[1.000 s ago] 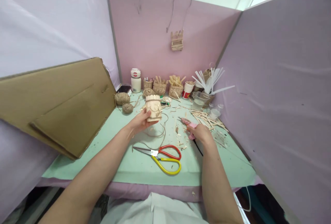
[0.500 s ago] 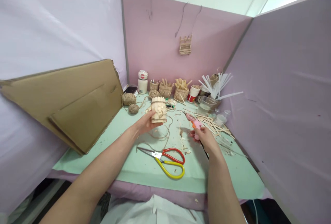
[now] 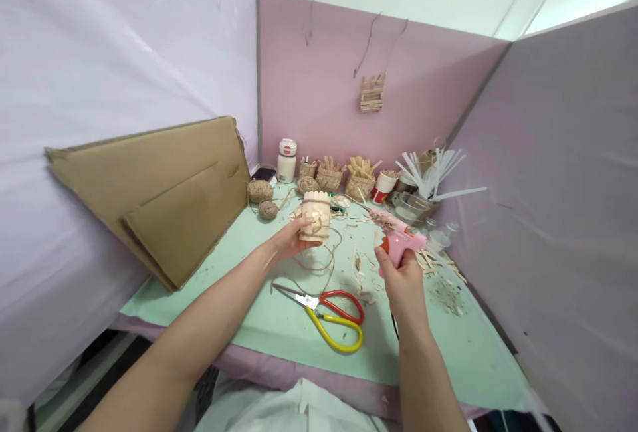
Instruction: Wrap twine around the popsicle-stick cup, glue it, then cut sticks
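Cylindrical container (image 3: 316, 209) of pale, flat wooden pieces, upright in the left grip (image 3: 290, 240); its rim is scalloped, cord bands ring it near top and bottom, and small petal-shaped chips mark its side. The left grip is closed around the lower part, thumb across the wall and fingers beneath the base. To its right, and apart from the container, the right grip (image 3: 406, 286) is wrapped around the handle of a smooth pink plastic glue gun (image 3: 401, 232), whose front end is crusted and brownish. Between and below the two grips, scissors (image 3: 311, 302) with pointed metal blades and looped red and yellow handles lie on the green-covered worktop (image 3: 269, 335). Thin twine (image 3: 333, 260) curls just above them. Left of and beyond the left grip sit fibrous, rounded twine balls (image 3: 260, 191); farther left leans flat brown cardboard (image 3: 184, 199).
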Demonstrator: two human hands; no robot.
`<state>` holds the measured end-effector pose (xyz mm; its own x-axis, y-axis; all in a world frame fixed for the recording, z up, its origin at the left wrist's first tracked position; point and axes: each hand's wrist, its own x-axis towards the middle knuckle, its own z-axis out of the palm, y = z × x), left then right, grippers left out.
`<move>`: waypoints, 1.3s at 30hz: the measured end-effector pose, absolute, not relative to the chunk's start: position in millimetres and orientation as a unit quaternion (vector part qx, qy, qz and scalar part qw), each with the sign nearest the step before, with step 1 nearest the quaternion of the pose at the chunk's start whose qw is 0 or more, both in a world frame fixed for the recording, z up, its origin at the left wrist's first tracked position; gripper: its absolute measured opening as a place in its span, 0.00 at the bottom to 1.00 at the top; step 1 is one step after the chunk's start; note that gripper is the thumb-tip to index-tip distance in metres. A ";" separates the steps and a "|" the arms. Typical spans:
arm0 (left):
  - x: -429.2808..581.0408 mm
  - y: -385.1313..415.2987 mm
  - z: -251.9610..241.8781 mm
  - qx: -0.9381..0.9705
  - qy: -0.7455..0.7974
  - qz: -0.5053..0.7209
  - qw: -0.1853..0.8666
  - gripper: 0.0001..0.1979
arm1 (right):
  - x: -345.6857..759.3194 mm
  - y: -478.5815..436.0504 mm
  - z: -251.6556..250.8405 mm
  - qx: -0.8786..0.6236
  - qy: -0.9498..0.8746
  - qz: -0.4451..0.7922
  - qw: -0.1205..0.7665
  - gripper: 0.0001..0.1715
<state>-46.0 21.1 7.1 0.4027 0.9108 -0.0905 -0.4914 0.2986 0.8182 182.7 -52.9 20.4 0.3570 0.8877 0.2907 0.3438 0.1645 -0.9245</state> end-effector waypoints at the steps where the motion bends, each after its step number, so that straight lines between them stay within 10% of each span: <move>1: -46.0 21.2 6.8 0.367 0.283 0.465 0.754 0.19 | 180.4 -54.9 20.6 -0.597 -0.517 0.249 0.561 0.23; 39: -41.6 21.4 -0.6 0.464 0.213 0.477 0.715 0.31 | 157.8 -87.7 31.4 -0.553 -0.692 0.214 0.412 0.22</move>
